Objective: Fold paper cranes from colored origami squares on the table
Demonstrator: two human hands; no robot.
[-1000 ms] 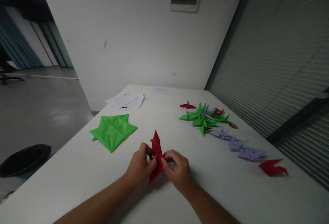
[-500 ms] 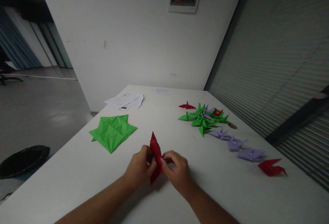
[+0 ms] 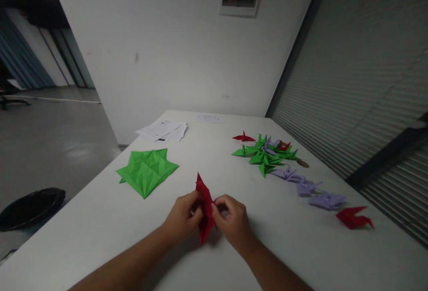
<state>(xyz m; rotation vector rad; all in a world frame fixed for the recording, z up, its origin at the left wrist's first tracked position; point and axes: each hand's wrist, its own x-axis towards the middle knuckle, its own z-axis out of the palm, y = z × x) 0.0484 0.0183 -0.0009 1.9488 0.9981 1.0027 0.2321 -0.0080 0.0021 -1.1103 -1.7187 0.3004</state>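
Observation:
A narrow folded red paper piece [image 3: 204, 206] stands on its point on the white table [image 3: 100, 224], held between both hands. My left hand [image 3: 182, 220] pinches its left side with closed fingers. My right hand [image 3: 233, 224] pinches its right side, fingers curled. The upper tip of the paper points away from me, the lower tip toward me.
A stack of creased green paper squares [image 3: 147, 171] lies to the left. Several green, purple and red folded paper figures [image 3: 267, 153] run along the right, ending with a red one [image 3: 353, 218]. White printed sheets [image 3: 163, 130] lie at the far edge. A black bin [image 3: 30, 206] sits on the floor.
The red paper has tilted slightly and slid a little toward me between my fingers; both hands stay pinched on it at the same spot.

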